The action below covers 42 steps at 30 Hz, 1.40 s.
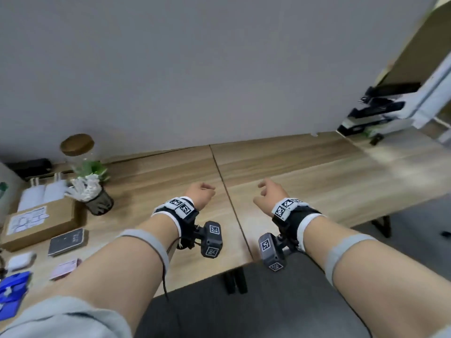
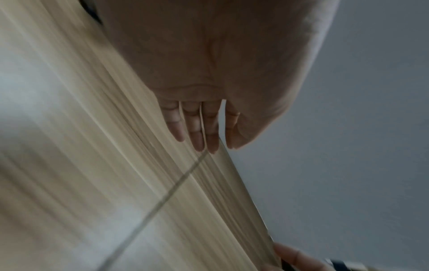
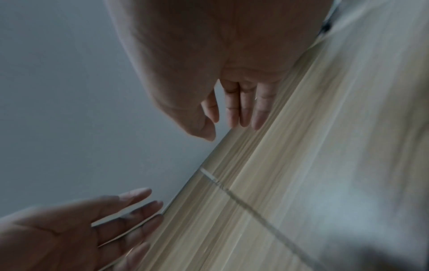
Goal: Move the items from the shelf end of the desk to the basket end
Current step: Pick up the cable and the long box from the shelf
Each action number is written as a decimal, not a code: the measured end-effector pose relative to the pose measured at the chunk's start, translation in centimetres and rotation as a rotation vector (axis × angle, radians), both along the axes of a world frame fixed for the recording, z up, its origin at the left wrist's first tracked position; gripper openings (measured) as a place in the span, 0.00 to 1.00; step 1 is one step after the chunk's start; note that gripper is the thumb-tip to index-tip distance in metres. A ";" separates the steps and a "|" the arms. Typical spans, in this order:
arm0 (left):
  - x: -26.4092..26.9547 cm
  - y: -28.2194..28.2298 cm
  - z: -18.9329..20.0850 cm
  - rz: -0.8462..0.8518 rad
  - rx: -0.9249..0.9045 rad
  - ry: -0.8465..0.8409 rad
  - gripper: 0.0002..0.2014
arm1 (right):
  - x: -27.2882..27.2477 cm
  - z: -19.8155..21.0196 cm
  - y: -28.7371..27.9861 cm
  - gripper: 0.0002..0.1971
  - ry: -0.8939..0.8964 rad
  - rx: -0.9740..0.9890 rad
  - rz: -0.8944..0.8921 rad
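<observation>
Both hands were released and held nothing: the left hand (image 1: 200, 193) and right hand (image 1: 269, 193) hovered over the middle of the wooden desk (image 1: 305, 172), either side of its seam, fingers (image 2: 197, 128) loosely extended in the wrist views. The items lay toward the desk's left edge: a cardboard box (image 1: 41, 223), a dark mesh cup (image 1: 100, 203) of white sticks, a lidded glass jar (image 1: 78, 152), a grey pad (image 1: 67, 241), and a blue object (image 1: 12, 291). A black tiered shelf (image 1: 375, 111) stood at the far right corner.
</observation>
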<state>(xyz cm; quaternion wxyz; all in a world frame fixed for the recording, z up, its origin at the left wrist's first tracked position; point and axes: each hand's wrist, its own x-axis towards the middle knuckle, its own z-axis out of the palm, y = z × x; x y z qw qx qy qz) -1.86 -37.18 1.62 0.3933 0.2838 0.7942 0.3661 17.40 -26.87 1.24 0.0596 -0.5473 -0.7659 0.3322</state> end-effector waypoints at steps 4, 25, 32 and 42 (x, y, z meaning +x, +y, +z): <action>11.5 7.3 1.8 -0.135 0.076 -0.141 0.04 | 12.5 1.7 4.6 0.22 -0.012 0.025 -0.140; 42.2 40.7 -2.9 -0.443 0.035 -0.361 0.07 | 45.1 -1.6 28.2 0.14 -0.105 -0.020 -0.550; 45.1 51.1 -4.4 -0.380 -0.017 -0.380 0.06 | 48.9 -1.7 39.2 0.15 -0.106 -0.071 -0.550; 47.5 62.0 -5.7 -0.339 -0.046 -0.297 0.06 | 51.8 -2.7 52.8 0.19 -0.169 -0.092 -0.412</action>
